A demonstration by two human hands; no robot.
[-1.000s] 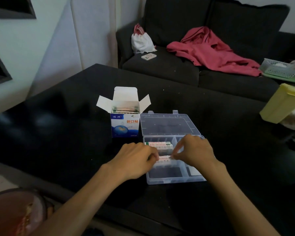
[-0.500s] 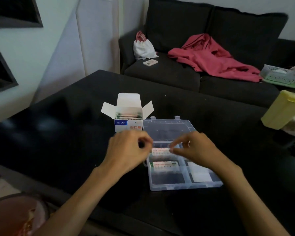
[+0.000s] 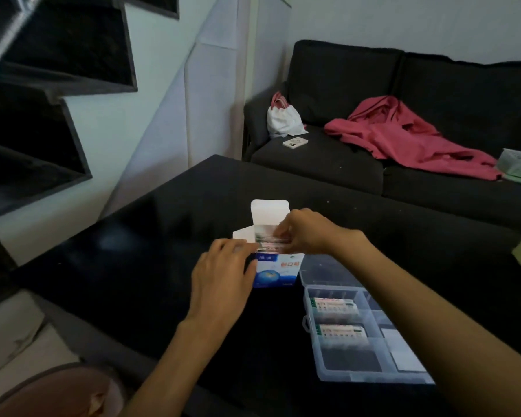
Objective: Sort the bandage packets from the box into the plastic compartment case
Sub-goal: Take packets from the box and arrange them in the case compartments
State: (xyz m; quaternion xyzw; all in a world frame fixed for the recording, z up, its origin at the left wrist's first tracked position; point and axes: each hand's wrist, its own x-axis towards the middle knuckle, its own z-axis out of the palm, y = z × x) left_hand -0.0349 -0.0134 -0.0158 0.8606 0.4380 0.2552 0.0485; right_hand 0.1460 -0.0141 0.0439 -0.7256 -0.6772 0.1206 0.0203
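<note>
Pinching at the open mouth of the box (image 3: pixel 275 266), the right hand (image 3: pixel 306 231) reaches for thin, light, slippery bandage packets (image 3: pixel 268 240); whether it holds one is blurred. Beside it the left hand (image 3: pixel 223 276) steadies the box's side. The case (image 3: pixel 370 376) lies nearer the person.

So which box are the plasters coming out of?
Look at the black table in front of the sofa. Left of the clear compartment case stands a small cardboard box. Only it has a blue front and open white flaps.
</note>
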